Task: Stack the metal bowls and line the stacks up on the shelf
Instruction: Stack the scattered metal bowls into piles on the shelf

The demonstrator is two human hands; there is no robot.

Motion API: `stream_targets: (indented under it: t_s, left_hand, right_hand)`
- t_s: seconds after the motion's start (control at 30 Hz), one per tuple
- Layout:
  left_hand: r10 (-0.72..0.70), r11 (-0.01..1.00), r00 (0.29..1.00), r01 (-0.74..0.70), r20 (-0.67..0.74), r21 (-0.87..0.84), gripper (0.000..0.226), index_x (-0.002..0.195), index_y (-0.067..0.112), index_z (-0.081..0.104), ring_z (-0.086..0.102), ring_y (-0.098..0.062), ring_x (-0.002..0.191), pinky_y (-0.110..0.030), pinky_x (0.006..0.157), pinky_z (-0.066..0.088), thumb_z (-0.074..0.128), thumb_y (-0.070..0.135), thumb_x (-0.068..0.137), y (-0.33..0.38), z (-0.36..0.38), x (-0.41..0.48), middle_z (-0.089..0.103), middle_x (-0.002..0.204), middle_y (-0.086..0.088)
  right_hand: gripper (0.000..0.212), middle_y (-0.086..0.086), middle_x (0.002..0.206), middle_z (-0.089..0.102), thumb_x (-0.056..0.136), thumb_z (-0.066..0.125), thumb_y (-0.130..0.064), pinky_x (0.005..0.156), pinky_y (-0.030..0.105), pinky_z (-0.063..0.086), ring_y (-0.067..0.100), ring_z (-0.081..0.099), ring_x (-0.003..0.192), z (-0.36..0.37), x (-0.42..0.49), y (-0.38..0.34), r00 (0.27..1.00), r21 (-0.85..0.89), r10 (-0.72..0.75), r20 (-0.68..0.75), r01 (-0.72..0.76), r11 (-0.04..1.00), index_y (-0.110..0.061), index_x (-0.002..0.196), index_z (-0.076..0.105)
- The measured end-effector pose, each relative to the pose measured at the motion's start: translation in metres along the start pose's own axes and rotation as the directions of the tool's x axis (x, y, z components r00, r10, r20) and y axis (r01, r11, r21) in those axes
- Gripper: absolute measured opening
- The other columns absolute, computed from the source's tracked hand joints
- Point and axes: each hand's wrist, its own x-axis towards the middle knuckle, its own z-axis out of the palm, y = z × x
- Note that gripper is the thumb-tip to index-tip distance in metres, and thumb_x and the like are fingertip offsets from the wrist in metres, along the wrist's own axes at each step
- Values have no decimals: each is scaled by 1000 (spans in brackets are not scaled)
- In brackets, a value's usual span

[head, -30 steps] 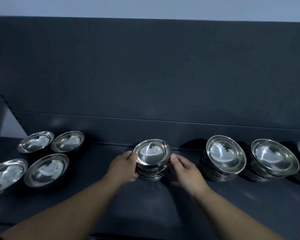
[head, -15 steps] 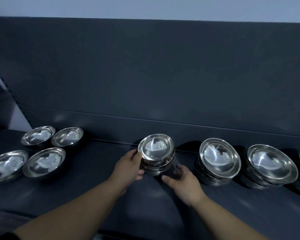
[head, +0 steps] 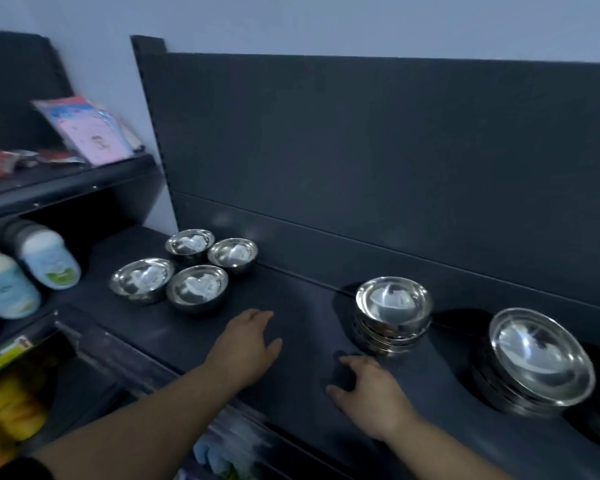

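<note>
Small stack (head: 393,313) of nested metal bowls: upright on the dark shelf (head: 302,317), near the back edge, roughly mid-frame; neither hand is on it. Larger stack (head: 537,358) of wider bowls sits to its right on the same shelf, apart from it, top bowl tilted toward the camera. Four loose bowls (head: 197,285) stand unstacked at the left end of the shelf in a two-by-two cluster, rims close to or touching one another, well apart from the small stack. Left hand (head: 246,344): over the bare shelf between the loose cluster and the small stack, palm down, fingers nearly straight and pointing toward the cluster, holding nothing; contact with the shelf surface cannot be told. Right hand (head: 367,386): near the front of the shelf, just beside the base of the small stack, fingers loosely bent, nothing in its grasp; fingertips near the stack's foot, not visibly touching it. Behind the shelf rises a dark back panel (head: 395,150). A neighbouring unit at left carries pale bottles (head: 49,254) with blue labels lying on their sides, a pink packet (head: 90,129) leaning on the tier above, red packets (head: 0,161) beside it, and blurred yellow goods (head: 7,403) on the lower tier.
</note>
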Motion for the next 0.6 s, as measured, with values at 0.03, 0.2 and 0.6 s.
stream_targets:
  t_s: [0.03, 0.2, 0.6]
  left_hand:
    - [10, 1000, 999, -9, -30, 29, 63, 148, 23, 35, 31, -17, 140, -26, 115, 26, 55, 44, 92, -7, -6, -1, 32, 153, -1]
    - [25, 999, 982, -17, -188, 47, 60, 144, 23, 42, 29, -18, 141, -25, 114, 22, 58, 41, 90, -51, -42, 1, 32, 153, -2]
    - [-12, 1000, 950, 3, -312, -31, 49, 126, 16, 62, 47, -27, 129, -37, 110, 35, 64, 33, 81, -208, -134, 62, 53, 138, -8]
  right_hand:
    - [67, -3, 149, 45, 85, 65, -48, 114, 18, 26, 12, 41, 138, 2, 4, -8, 1000, -1, -23, 0, 23, 1000, -24, 145, 46]
    - [62, -2, 146, 48, 87, 65, -46, 109, 16, 27, 12, 44, 135, 14, 31, -60, 997, 25, -77, -13, 77, 997, -24, 143, 47]
    - [52, 1, 133, 61, 89, 60, -52, 104, 27, 42, 19, 55, 125, 66, 111, -195, 987, 209, 97, -126, -69, 975, -24, 133, 57]
